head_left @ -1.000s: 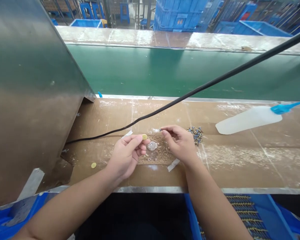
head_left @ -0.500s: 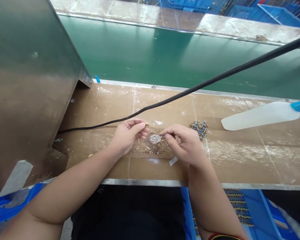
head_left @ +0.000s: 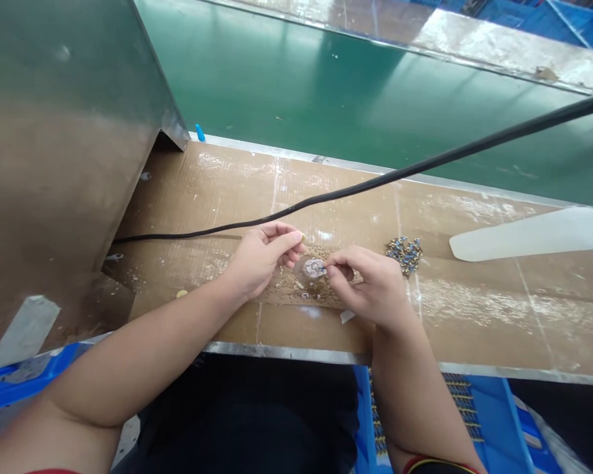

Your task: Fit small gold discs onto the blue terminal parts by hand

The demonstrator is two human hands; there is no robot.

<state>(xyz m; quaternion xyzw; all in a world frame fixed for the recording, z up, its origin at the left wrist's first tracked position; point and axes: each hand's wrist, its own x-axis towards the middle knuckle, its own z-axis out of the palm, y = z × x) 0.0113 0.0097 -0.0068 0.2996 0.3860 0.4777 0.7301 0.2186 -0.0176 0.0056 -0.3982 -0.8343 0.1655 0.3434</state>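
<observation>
My left hand [head_left: 271, 257] is pinched on a small brass-coloured piece [head_left: 302, 236], of which only an edge shows past the thumb. Just below it, a round, shiny, clear-to-silver dish [head_left: 313, 268] rests on the cardboard. My right hand [head_left: 363, 280] has thumb and forefinger together at the right rim of this dish, on a tiny part with a blue tip; most of it is hidden by the fingers. To the right of that hand lies a heap of small brass-and-blue parts [head_left: 404, 255].
A black cable [head_left: 356, 191] slants over the cardboard-covered bench [head_left: 237, 191]. At right lies a white plastic bottle [head_left: 518, 234]. A metal housing [head_left: 64, 164] stands at left, and a green belt [head_left: 277, 85] runs behind. Blue crates [head_left: 499, 415] with rows of parts sit below the edge.
The camera view has tilted and shifted slightly. My right fingertips have come closer to the dish and now meet its rim. Less of the brass-coloured piece shows in my left hand.
</observation>
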